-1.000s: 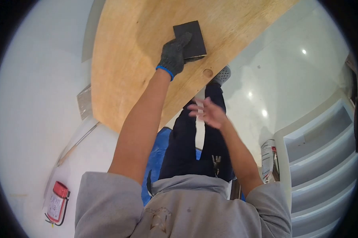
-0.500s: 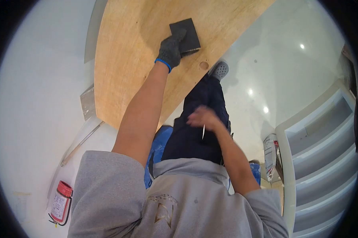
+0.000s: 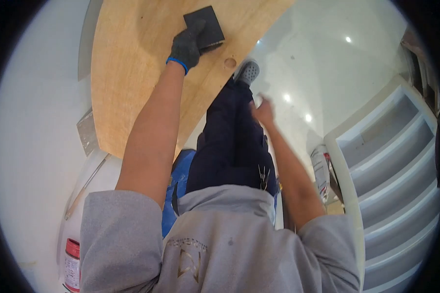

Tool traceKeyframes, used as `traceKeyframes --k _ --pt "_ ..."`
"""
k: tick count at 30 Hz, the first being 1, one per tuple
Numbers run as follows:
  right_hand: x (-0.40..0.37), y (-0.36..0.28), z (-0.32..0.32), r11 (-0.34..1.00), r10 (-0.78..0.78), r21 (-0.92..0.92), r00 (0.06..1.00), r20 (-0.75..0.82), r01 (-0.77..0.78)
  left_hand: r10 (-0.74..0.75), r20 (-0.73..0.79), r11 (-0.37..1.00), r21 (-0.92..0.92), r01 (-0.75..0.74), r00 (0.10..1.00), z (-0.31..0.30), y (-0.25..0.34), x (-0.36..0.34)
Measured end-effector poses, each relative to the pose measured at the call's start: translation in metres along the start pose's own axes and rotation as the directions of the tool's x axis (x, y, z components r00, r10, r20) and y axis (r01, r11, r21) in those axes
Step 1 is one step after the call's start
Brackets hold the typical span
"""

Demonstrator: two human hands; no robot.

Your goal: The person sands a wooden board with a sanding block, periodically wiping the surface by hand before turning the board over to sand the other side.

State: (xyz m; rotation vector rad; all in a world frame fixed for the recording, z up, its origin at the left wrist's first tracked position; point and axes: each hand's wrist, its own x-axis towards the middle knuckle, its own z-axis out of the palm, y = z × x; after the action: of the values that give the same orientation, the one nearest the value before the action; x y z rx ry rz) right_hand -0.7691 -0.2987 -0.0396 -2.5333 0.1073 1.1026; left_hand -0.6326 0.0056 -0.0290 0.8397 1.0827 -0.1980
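My left hand (image 3: 187, 46), in a dark knitted glove with a blue cuff, grips a flat black sanding block (image 3: 211, 27). The block rests on a pale wooden panel (image 3: 132, 88), left of a round mark (image 3: 230, 63) near the panel's edge. My thumb lies across the block's top; the other fingers are mostly hidden. My bare right hand (image 3: 264, 111) hangs in the air beside my dark trousers (image 3: 225, 132), slightly blurred. Its fingers look apart and nothing shows in it.
A grey perforated clog (image 3: 248, 72) is on the glossy floor past the panel's edge. At right stands a white slatted unit (image 3: 381, 185) with a printed bag (image 3: 321, 171) beside it. A pole (image 3: 86, 188) and a red fire extinguisher (image 3: 72, 263) are at left.
The view has shifted, so the panel and surroundings sit further left. My right hand has swung away from in front of my trousers to their right side. My left hand still grips the block.
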Motion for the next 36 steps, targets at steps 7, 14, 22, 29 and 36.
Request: traceKeyframes --k 7,14,22,29,36 --pt "-0.113 -0.059 -0.128 0.413 -0.589 0.489 0.184 0.787 -0.768 0.099 0.032 0.975 0.197 -0.104 0.995 0.009 0.009 -0.022" --pt "-0.036 0.027 -0.111 0.960 -0.096 0.274 0.988 0.122 0.060 0.026 0.005 0.988 0.151 -0.026 1.000 0.016 0.012 -0.023" --pt "0.049 -0.014 -0.145 0.818 -0.227 0.531 0.972 -0.056 0.221 -0.025 0.051 0.992 -0.119 0.031 0.998 0.008 -0.001 -0.014" --pt "0.063 -0.154 -0.137 0.784 -0.543 0.241 0.820 -0.182 0.573 -0.052 0.053 0.993 -0.099 0.057 0.997 0.015 0.001 -0.022" --pt "0.070 -0.170 -0.168 0.764 -0.612 -0.197 0.787 0.080 0.615 -0.092 0.073 0.996 0.024 0.091 0.993 0.012 0.004 -0.021"
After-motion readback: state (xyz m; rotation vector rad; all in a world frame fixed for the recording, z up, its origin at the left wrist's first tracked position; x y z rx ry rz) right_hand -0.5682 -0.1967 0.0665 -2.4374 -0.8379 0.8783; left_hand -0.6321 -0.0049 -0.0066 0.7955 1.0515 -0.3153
